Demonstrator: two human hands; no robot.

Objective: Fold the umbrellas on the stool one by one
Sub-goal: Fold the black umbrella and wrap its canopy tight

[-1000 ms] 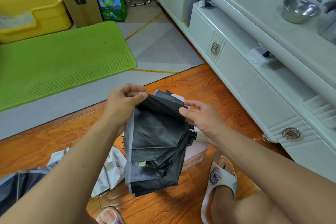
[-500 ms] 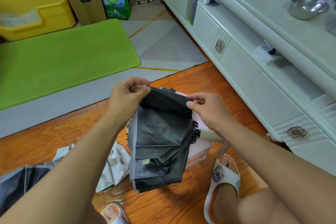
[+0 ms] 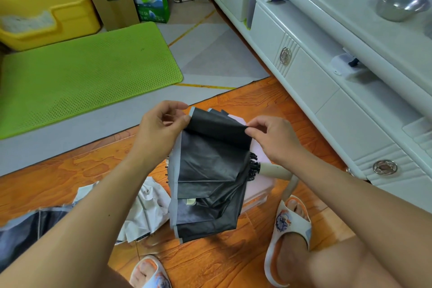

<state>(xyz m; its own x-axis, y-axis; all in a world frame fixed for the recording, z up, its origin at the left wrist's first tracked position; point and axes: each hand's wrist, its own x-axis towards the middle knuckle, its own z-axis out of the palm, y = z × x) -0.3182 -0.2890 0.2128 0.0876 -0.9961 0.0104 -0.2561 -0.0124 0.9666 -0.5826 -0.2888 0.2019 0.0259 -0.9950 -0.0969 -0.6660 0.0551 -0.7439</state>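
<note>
Umbrella (image 3: pixel 210 170) hangs between our hands over the pink stool (image 3: pixel 259 184); left hand (image 3: pixel 159 131) and right hand (image 3: pixel 273 138) pinch one flap's top corners. Slippery fabric could slide free, undoing the pleats below our fingers.

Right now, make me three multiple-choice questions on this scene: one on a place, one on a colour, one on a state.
1. Where is the steel bowl?
A. on the white cabinet
B. on the green mat
C. in the yellow bin

2. What colour is the floor mat?
A. red
B. green
C. blue

3. How do the hands hold the black umbrella?
A. both pinch its top edge
B. only one touches it
C. neither touches it

Answers: 1 A, it sits on the white cabinet; 2 B, bright green; 3 A, left hand and right hand pinch the fabric.
</note>
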